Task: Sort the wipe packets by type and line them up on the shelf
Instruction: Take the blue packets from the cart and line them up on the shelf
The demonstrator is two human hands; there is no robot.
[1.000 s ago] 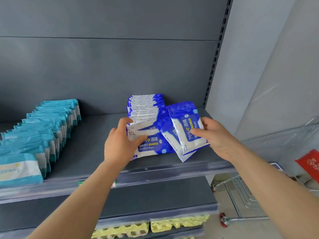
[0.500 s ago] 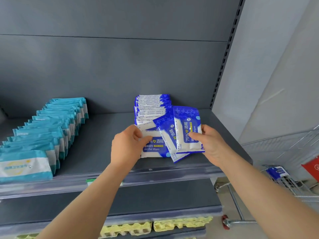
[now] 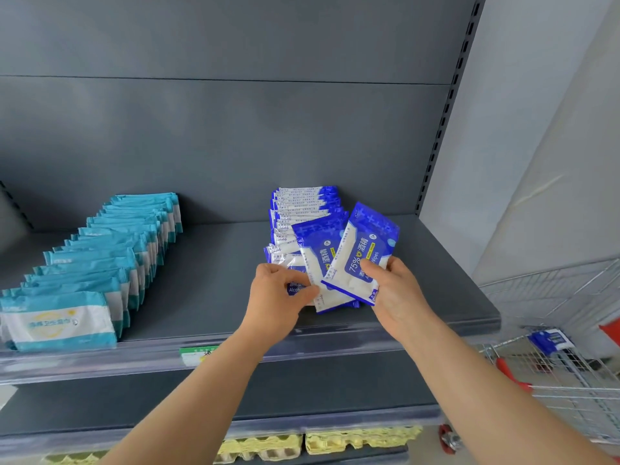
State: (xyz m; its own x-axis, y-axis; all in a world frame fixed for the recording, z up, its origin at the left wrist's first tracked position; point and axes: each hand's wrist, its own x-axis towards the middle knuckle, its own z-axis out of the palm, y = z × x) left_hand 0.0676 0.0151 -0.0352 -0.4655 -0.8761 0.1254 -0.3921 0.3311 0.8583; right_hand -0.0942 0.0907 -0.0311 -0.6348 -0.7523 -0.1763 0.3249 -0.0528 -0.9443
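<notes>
Right hand (image 3: 396,293) pinching two blue alcohol wipe packets (image 3: 360,260) above the shelf (image 3: 214,297), left hand (image 3: 278,297) gripping the front packet (image 3: 297,287) of the blue row (image 3: 302,213), teal packet row (image 3: 110,250) well left, wire cart (image 3: 563,360) at right, egg cartons (image 3: 335,441) below

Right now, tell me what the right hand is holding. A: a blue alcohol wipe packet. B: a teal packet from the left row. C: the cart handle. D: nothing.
A: the right hand pinches a blue alcohol wipe packet, thumb across its front, while the left hand grips the front packet of the blue row.
</notes>
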